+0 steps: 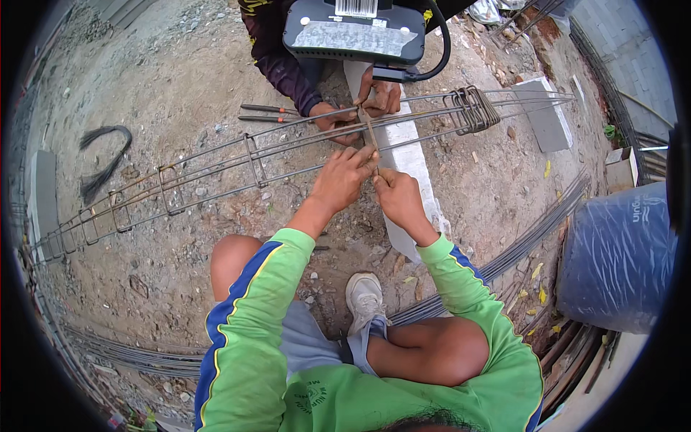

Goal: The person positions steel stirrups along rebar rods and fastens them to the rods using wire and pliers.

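A long rebar cage (216, 162) with rectangular stirrups runs across the ground in front of me. My left hand (343, 175) has its fingers on the near part of a stirrup (371, 132) where it meets the near bar. My right hand (398, 195) pinches something thin just below that corner; whether it is wire cannot be made out. Across the cage, a co-worker's two hands (336, 120) hold the far side of the same stirrup. Several bunched stirrups (475, 109) hang on the bars to the right. A pale block (405, 156) lies under the cage.
Pincers with dark handles (267, 113) lie beyond the cage. A bundle of tie wire (127, 146) is at the left. Loose rebar (523, 232) and a blue plastic-wrapped container (618, 259) are at the right. Grey blocks (545, 121) lie near both cage ends. The co-worker's head-worn device (353, 35) juts in above.
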`<state>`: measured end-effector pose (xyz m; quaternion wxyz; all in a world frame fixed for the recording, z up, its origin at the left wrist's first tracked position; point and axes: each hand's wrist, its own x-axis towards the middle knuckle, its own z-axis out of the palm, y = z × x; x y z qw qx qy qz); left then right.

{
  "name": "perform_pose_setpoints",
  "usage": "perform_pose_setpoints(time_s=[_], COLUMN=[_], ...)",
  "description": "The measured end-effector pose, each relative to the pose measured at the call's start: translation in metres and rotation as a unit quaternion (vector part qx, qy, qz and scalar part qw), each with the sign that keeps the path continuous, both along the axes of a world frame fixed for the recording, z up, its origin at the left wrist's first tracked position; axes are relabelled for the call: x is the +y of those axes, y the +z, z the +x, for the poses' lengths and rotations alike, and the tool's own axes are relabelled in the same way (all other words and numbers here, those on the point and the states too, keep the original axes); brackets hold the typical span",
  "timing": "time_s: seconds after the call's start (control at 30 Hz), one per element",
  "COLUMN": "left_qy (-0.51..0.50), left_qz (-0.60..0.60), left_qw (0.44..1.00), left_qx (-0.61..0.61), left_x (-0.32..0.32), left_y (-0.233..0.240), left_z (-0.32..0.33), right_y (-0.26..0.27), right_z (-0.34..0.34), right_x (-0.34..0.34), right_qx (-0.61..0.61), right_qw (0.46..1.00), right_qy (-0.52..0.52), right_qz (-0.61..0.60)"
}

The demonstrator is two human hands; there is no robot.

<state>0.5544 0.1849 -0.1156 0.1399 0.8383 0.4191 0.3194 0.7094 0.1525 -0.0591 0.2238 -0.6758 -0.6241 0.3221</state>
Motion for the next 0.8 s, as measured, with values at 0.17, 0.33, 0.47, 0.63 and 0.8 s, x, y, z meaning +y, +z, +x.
perform_pose_setpoints(time_s=[0.17, 0.33, 0.47, 0.63, 0.8], left_qy=[0.028, 0.033, 0.04, 0.047, 0.029], left_qz=[-0.122, -0.179, -0.194, -0.218, -0.266], left_qw=[0.991, 0.978, 0.975, 0.967, 0.953], left_qx=[-0.05, -0.102, -0.105, -0.121, -0.144], left_x=[0.002, 0.006, 0.007, 0.007, 0.012], left_y=[0.001, 0.008, 0.015, 0.011, 0.015], left_z=[0.002, 0.001, 0.006, 0.001, -0.001], right_y=[0.011, 0.026, 0.011, -0.013, 0.007], right_z=[0.0, 0.002, 0.019, 0.012, 0.031], right_x=[0.002, 0.023, 0.044, 0.029, 0.018], right_qx=[-0.091, -0.149, -0.276, -0.304, 0.169], right_qw=[0.994, 0.983, 0.952, 0.947, 0.966], right_qy=[0.041, 0.03, -0.002, 0.074, 0.031], right_qz=[0.038, 0.106, 0.133, 0.075, -0.194])
